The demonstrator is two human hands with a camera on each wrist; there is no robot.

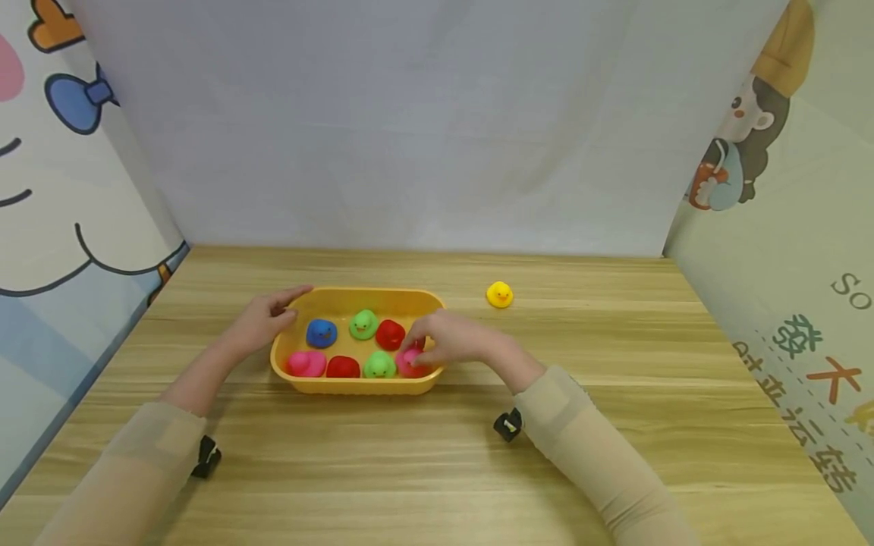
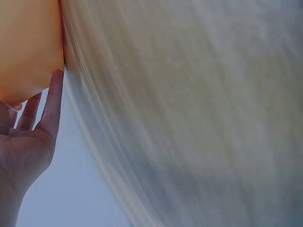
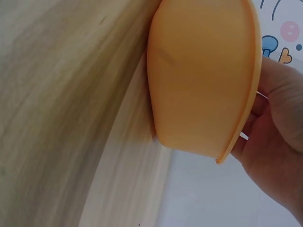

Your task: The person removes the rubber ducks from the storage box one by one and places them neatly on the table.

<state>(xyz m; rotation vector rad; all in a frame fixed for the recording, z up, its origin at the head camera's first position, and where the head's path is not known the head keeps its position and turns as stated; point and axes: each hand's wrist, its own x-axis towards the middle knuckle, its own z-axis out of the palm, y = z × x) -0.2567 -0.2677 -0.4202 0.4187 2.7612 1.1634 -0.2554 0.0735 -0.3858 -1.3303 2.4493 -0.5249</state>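
A yellow-orange oblong basin [image 1: 362, 385] holds several small rubber ducks. My left hand [image 1: 262, 322] rests at its left end, thumb near the rim; in the left wrist view its fairly straight fingers [image 2: 53, 106] touch the outer wall. My right hand [image 1: 447, 337] reaches over the right end, its fingertips pinching a pink duck [image 1: 408, 365] that they partly cover. Beside that duck are a red duck [image 1: 390, 334] and a light green duck [image 1: 379, 365]. In the right wrist view the basin wall [image 3: 203, 80] hides the right fingertips.
Also in the basin are a blue duck [image 1: 322, 333], another green duck [image 1: 363, 324], another red duck [image 1: 344, 368] and another pink duck [image 1: 306, 363]. A yellow duck [image 1: 500, 295] stands on the wooden table [image 1: 614, 326], behind and right of the basin. Printed cloths surround the table.
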